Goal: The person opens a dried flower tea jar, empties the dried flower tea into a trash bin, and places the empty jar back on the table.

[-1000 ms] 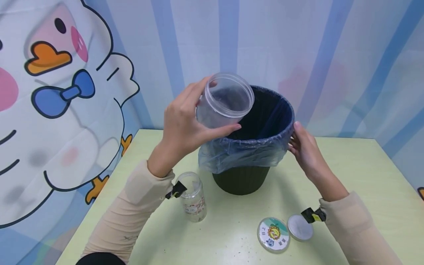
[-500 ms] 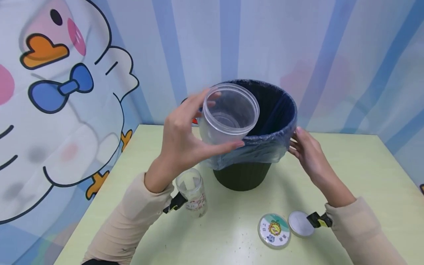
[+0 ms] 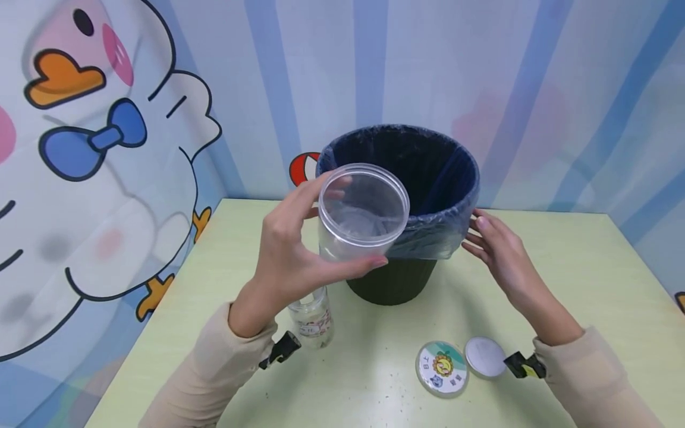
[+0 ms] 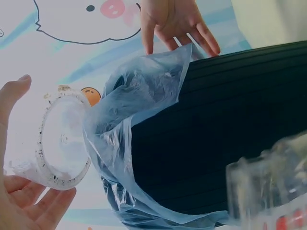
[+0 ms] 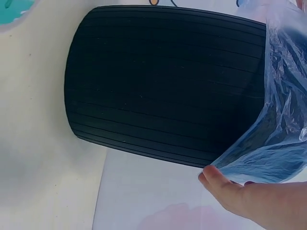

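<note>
My left hand [image 3: 291,249] grips a clear plastic jar [image 3: 364,208] by its side, thumb in front and fingers behind. The jar is tilted with its mouth toward me, in front of the black bin [image 3: 393,285] and apart from its rim in the left wrist view. I see no contents in it; dark specks ring its base [image 4: 64,139]. A translucent blue bag [image 3: 436,241] lines the bin and folds over its rim. At the bin's right side, my right hand [image 3: 497,255] touches the bag's edge with loosely extended fingers.
A second clear jar [image 3: 313,324] with a printed label stands left of the bin, partly behind the left hand. A printed round lid [image 3: 442,368] and a plain whitish lid [image 3: 485,356] lie at front right. Dark crumbs [image 3: 393,389] dot the pale table [image 3: 578,285].
The plastic jar has come down and toward me, away from over the bin's opening, still held by my left hand. My right hand stays by the bin, its fingers a little looser.
</note>
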The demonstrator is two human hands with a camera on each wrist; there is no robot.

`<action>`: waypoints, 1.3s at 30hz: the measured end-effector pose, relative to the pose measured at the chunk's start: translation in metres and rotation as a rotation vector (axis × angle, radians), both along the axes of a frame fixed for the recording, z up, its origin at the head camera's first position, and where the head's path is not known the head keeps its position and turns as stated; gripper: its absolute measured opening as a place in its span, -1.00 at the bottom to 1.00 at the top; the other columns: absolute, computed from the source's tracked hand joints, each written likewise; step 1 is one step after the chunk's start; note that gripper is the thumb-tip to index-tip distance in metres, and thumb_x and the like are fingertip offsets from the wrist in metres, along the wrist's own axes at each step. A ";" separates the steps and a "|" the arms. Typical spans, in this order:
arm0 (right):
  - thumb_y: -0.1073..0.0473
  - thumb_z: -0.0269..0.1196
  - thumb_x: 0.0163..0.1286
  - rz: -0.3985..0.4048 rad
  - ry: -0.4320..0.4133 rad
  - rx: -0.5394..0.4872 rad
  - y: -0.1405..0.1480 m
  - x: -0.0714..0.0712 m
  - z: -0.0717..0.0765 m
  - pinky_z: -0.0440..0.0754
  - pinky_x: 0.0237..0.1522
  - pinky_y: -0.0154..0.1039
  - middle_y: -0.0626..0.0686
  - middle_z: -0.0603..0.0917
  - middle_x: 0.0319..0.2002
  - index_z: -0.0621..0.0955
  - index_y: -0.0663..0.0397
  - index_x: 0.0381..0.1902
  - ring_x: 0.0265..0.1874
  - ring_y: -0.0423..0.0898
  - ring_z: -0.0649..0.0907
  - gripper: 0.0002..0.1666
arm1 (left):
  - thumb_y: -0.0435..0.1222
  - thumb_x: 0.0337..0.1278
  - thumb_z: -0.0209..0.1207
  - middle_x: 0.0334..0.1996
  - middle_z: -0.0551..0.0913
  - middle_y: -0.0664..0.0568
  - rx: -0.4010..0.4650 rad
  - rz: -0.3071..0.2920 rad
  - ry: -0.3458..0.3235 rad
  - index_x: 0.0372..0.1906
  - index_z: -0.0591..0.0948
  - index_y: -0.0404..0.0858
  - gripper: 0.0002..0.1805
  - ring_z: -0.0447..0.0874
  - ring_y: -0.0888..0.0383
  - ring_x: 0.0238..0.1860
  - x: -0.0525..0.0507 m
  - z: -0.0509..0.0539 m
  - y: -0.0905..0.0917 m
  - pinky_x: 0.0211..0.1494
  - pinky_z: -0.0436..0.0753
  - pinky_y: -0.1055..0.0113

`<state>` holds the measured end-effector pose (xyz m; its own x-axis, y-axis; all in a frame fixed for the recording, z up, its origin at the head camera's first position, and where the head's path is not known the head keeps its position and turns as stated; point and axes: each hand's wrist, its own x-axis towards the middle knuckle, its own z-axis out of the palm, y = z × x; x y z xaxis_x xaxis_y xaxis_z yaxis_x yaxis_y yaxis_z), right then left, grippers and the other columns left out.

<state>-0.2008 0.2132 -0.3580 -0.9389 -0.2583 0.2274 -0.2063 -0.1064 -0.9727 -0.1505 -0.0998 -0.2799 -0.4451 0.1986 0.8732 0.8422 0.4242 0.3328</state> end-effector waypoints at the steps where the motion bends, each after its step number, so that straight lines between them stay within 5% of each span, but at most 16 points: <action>1: 0.02 -0.12 0.66 0.000 0.001 0.007 0.001 0.001 0.000 0.47 0.17 -0.42 0.43 0.14 0.42 0.01 0.47 0.51 0.15 -0.29 0.53 -0.25 | 0.16 -0.35 0.55 0.02 0.67 -0.04 0.007 -0.004 -0.007 0.24 0.54 -0.32 -0.02 0.61 0.07 0.03 0.002 -0.001 0.000 -0.13 0.68 0.21; 7: 0.00 -0.10 0.65 0.000 -0.006 0.027 0.002 0.005 -0.003 0.46 0.17 -0.43 0.51 0.07 0.44 0.01 0.50 0.50 0.15 -0.31 0.53 -0.22 | 0.09 -0.43 0.60 0.02 0.67 -0.05 0.029 -0.036 -0.021 0.22 0.55 -0.33 -0.02 0.62 0.04 0.02 0.011 -0.005 0.000 -0.14 0.68 0.18; 15: -0.02 -0.09 0.65 0.002 -0.036 0.055 0.005 0.006 -0.007 0.47 0.16 -0.44 0.50 0.06 0.45 0.02 0.48 0.50 0.14 -0.33 0.52 -0.22 | 0.08 -0.43 0.62 0.08 0.65 -0.02 0.002 -0.065 -0.123 0.25 0.52 -0.29 0.00 0.59 0.07 0.08 0.023 -0.019 0.002 -0.16 0.69 0.20; 39: 0.03 -0.10 0.65 -0.015 -0.061 0.051 0.003 0.011 -0.019 0.49 0.13 -0.44 0.33 0.24 0.36 0.03 0.54 0.47 0.09 -0.36 0.56 -0.25 | -0.04 -0.49 0.67 0.14 0.61 0.03 -0.008 -0.104 -0.291 0.32 0.46 -0.19 0.06 0.60 0.09 0.10 0.023 -0.070 0.006 -0.05 0.69 0.20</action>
<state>-0.1895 0.2163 -0.3770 -0.9544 -0.2541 0.1565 -0.1476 -0.0541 -0.9876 -0.1277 -0.0942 -0.3502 -0.6530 0.2626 0.7104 0.7512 0.3438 0.5634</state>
